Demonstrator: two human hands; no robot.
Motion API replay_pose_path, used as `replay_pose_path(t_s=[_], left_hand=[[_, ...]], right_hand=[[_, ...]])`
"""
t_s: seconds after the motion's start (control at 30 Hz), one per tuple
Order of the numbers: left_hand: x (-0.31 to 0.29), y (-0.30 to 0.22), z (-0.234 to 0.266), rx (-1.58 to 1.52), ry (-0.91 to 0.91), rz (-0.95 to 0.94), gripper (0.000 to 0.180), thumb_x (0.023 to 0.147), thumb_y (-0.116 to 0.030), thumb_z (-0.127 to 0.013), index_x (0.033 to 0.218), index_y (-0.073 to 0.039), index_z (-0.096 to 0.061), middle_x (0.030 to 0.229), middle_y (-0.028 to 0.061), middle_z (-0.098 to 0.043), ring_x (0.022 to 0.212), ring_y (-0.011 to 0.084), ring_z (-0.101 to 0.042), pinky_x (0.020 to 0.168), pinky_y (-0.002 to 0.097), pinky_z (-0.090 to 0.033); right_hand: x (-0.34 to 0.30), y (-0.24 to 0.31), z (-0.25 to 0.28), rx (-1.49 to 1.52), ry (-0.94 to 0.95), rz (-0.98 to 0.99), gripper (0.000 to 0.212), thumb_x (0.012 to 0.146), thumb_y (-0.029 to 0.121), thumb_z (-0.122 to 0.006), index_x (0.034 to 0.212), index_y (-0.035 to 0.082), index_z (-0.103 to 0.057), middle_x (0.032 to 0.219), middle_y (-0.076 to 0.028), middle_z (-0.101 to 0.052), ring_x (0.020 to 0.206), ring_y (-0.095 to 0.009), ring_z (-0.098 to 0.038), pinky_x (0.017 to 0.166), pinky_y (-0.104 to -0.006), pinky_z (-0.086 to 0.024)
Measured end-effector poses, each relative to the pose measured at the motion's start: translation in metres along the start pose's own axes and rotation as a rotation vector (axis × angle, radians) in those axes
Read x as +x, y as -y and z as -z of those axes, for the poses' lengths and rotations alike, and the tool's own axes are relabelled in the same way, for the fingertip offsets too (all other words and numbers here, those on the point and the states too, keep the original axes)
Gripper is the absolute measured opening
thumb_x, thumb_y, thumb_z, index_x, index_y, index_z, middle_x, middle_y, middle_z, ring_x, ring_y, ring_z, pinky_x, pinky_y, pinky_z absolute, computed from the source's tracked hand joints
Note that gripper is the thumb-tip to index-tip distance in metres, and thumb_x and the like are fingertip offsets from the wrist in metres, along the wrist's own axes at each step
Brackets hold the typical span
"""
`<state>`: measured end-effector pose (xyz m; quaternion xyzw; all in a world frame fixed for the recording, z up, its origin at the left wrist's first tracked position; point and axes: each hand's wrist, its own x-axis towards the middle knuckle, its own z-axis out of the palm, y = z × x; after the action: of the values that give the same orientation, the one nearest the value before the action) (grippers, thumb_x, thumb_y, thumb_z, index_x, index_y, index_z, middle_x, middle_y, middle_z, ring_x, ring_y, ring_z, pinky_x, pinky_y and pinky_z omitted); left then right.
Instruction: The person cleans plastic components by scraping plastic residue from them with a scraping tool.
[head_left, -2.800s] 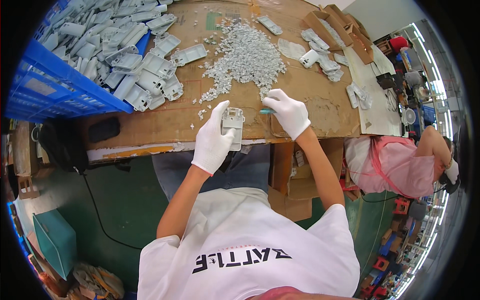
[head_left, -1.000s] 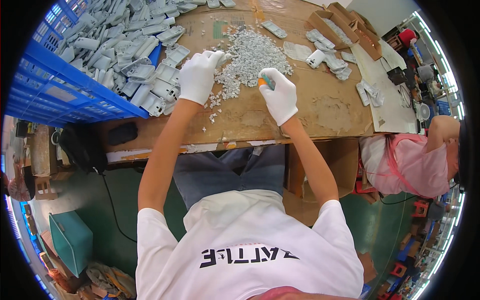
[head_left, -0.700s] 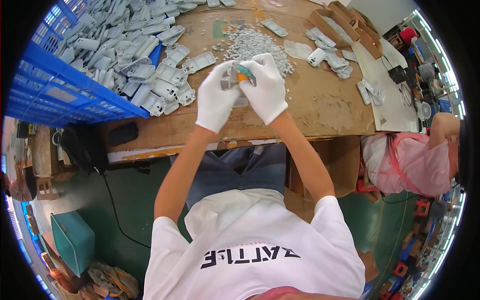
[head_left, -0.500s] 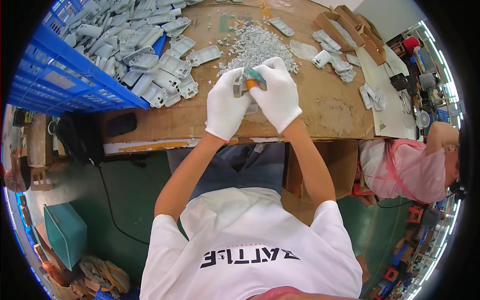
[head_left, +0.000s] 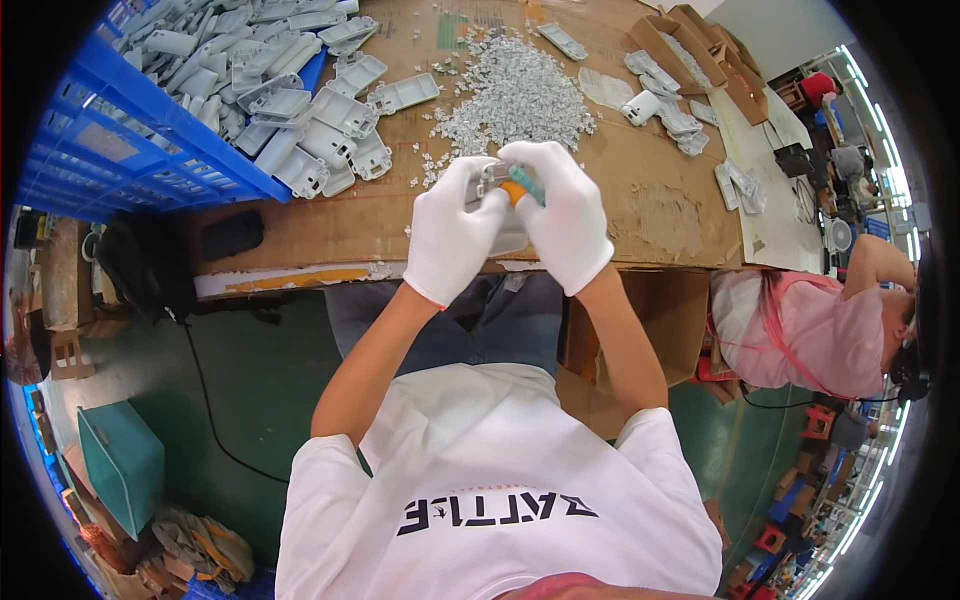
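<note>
My left hand (head_left: 447, 228), in a white knit glove, is closed round a light grey plastic housing (head_left: 511, 238). Most of the housing is hidden by the fingers. In my right hand (head_left: 568, 212), also gloved, is a small hand tool with a teal and orange handle (head_left: 526, 184). Its orange part lies against the housing between the two hands; the tip is hidden. Beyond my hands lies a heap of small pale plastic pieces (head_left: 520, 95). More grey housings (head_left: 344, 112) lie loose to the left of that heap.
A blue crate (head_left: 150, 130) full of housings leans in at the left. A black phone-like object (head_left: 233, 235) lies near the cardboard-covered table's front edge. At the far right are open cardboard boxes (head_left: 675, 55) and bagged parts (head_left: 680, 125). Another person (head_left: 790, 320) sits to the right.
The teal and orange tool has turned in my right hand, its teal end now steeper. Both hands sit slightly lower in the picture, still on the housing and tool. The whole view has shifted a little.
</note>
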<state>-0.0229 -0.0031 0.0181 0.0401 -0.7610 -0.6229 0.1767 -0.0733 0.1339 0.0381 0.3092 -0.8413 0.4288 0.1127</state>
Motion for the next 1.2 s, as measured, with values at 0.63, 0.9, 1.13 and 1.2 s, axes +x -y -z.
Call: replay_pose_path(t_s=[0.63,0.9,1.13,1.2], left_hand=[[-0.037,-0.011,0.014,-0.283,0.094,0.264,0.028,0.084,0.000,-0.045,0.103,0.002,-0.064,0.090,0.0104,-0.073,0.087,0.0126,-0.069,0.081,0.0274,-0.053],[-0.057,-0.019,0.005,-0.567,0.195,0.318,0.028,0.088,0.004,-0.036,0.108,0.003,-0.056,0.091,0.0162,-0.070,0.083,0.0219,-0.071,0.079,0.0365,-0.060],[-0.060,-0.021,0.010,-0.495,0.220,0.268,0.029,0.085,0.007,-0.042,0.106,0.001,-0.061,0.091,0.0137,-0.075,0.088,0.0202,-0.075,0.080,0.0305,-0.058],[-0.060,-0.023,0.010,-0.444,0.223,0.243,0.029,0.085,0.007,-0.042,0.105,0.001,-0.062,0.091,0.0131,-0.075,0.088,0.0193,-0.075,0.081,0.0297,-0.058]], right_hand=[[-0.044,0.056,0.008,0.271,0.060,0.474,0.038,0.062,0.011,-0.074,0.099,0.006,-0.067,0.096,-0.011,-0.062,0.087,-0.034,-0.061,0.070,-0.0424,-0.050],[-0.048,0.080,0.013,0.605,0.235,0.682,0.020,0.082,0.013,-0.046,0.063,0.014,-0.054,0.064,-0.003,-0.045,0.054,-0.026,-0.045,0.047,-0.0351,-0.035],[-0.050,0.076,0.026,0.476,0.340,0.741,0.021,0.038,0.020,-0.034,0.057,0.011,-0.039,0.062,-0.002,-0.042,0.050,-0.021,-0.042,0.041,-0.0336,-0.029],[-0.051,0.075,0.028,0.441,0.363,0.762,0.022,0.038,0.021,-0.036,0.057,0.010,-0.040,0.061,-0.002,-0.040,0.050,-0.021,-0.041,0.041,-0.0334,-0.028]])
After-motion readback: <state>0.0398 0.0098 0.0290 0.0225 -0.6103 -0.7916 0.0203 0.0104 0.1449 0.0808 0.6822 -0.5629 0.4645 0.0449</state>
